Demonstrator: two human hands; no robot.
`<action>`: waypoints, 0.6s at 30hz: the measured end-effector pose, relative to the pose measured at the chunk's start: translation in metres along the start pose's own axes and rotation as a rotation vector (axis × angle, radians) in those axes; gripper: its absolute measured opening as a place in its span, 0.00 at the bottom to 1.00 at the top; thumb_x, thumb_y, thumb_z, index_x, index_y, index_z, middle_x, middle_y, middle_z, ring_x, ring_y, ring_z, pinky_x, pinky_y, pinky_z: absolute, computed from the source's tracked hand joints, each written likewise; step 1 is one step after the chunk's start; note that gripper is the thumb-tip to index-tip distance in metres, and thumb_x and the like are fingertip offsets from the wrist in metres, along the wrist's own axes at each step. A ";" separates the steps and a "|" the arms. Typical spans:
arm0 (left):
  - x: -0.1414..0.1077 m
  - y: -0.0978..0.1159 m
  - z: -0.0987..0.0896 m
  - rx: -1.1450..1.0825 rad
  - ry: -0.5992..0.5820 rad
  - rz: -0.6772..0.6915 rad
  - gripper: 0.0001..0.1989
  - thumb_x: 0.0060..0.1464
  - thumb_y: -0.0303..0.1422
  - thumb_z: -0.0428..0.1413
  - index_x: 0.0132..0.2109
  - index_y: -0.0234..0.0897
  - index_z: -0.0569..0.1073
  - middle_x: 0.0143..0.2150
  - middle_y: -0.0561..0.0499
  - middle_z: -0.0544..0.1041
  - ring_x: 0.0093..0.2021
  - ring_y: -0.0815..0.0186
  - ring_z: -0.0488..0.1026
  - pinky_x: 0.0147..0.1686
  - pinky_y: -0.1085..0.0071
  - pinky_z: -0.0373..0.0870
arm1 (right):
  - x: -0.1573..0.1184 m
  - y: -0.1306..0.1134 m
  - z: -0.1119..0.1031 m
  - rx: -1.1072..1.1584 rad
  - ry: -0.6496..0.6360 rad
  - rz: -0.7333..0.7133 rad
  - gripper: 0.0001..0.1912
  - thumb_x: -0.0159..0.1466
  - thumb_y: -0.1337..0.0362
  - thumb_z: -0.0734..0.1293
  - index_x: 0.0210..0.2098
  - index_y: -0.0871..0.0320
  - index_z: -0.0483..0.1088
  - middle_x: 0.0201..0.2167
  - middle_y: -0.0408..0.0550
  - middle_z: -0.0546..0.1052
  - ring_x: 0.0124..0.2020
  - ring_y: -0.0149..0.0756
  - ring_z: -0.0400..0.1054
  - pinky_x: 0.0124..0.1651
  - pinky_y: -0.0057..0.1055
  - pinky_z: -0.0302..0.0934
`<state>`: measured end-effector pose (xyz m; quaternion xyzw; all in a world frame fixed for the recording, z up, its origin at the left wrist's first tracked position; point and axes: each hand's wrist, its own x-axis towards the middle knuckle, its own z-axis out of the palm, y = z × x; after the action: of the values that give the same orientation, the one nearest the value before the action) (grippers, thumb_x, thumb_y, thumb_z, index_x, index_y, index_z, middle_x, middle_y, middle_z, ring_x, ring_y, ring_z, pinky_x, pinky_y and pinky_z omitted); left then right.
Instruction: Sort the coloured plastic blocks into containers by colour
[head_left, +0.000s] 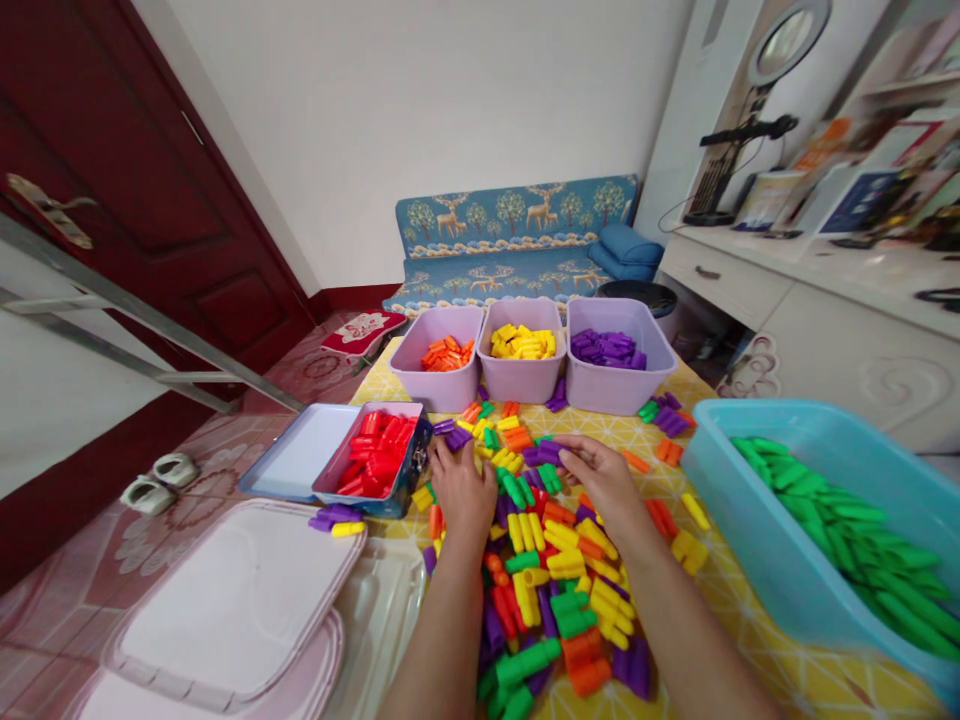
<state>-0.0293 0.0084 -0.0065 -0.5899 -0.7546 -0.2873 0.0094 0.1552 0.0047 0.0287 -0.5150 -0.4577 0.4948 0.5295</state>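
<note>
- Left hand (pixel 459 490): open, fingertips down among the loose plastic pegs (pixel 551 560), just beside the red-filled tin (pixel 334 480).
- Right hand (pixel 596 478): fingers over a purple peg (pixel 546 453), possibly pinching it; hard to tell from this view.
- Sorted pegs fill the lilac bins (pixel 521 380) ahead.

Place: a room in a private home, not a workplace.
Door: a dark red wooden door (pixel 142 180) with a metal lever handle (pixel 49 208), on the left.
Seating: a low sofa (pixel 510 225) printed with deer and trees, against the far wall, a blue cushion (pixel 622 252) at its right end.
Floor: pink patterned tiles (pixel 67 620), with white slippers (pixel 154 482) near the door.
Furniture: a white drawer cabinet (pixel 787 300) along the right wall, a ring light (pixel 780 40) on a stand on top.
Desk: a low desk (pixel 795 670) under a yellow patterned cloth, its far edge near the sofa.
</note>
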 end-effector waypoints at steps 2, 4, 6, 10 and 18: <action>0.001 0.001 -0.003 0.051 -0.045 -0.011 0.21 0.55 0.34 0.54 0.56 0.36 0.72 0.60 0.34 0.65 0.59 0.45 0.63 0.54 0.51 0.62 | 0.000 0.001 0.002 -0.004 0.001 0.012 0.20 0.50 0.57 0.70 0.40 0.61 0.74 0.28 0.47 0.78 0.24 0.33 0.70 0.28 0.29 0.62; 0.002 0.000 -0.004 0.061 -0.077 -0.007 0.21 0.56 0.34 0.53 0.57 0.37 0.72 0.53 0.36 0.71 0.52 0.49 0.69 0.51 0.55 0.65 | -0.001 0.001 0.005 -0.019 -0.003 0.019 0.19 0.50 0.57 0.70 0.39 0.61 0.74 0.29 0.48 0.78 0.24 0.34 0.70 0.27 0.29 0.62; 0.004 -0.001 -0.004 0.038 -0.107 0.012 0.20 0.57 0.32 0.51 0.56 0.38 0.72 0.47 0.39 0.74 0.49 0.52 0.71 0.49 0.58 0.66 | -0.002 0.000 0.006 -0.043 -0.012 0.017 0.18 0.51 0.58 0.69 0.39 0.60 0.75 0.30 0.48 0.79 0.25 0.34 0.71 0.27 0.29 0.62; 0.006 -0.004 -0.002 -0.053 -0.144 0.060 0.16 0.56 0.29 0.51 0.51 0.38 0.75 0.46 0.42 0.75 0.46 0.55 0.73 0.45 0.63 0.68 | -0.003 0.004 0.010 -0.082 -0.061 0.006 0.16 0.52 0.59 0.68 0.39 0.58 0.75 0.30 0.47 0.79 0.28 0.35 0.72 0.27 0.28 0.63; 0.007 -0.007 0.008 -0.369 -0.132 0.024 0.13 0.49 0.24 0.56 0.44 0.34 0.76 0.40 0.44 0.77 0.39 0.60 0.74 0.40 0.67 0.69 | 0.002 0.025 0.011 -0.221 -0.178 -0.052 0.17 0.52 0.63 0.66 0.41 0.58 0.76 0.33 0.49 0.80 0.31 0.36 0.72 0.30 0.30 0.64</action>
<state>-0.0351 0.0171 -0.0142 -0.6081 -0.6810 -0.3813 -0.1447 0.1433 0.0074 0.0047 -0.5122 -0.5678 0.4712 0.4396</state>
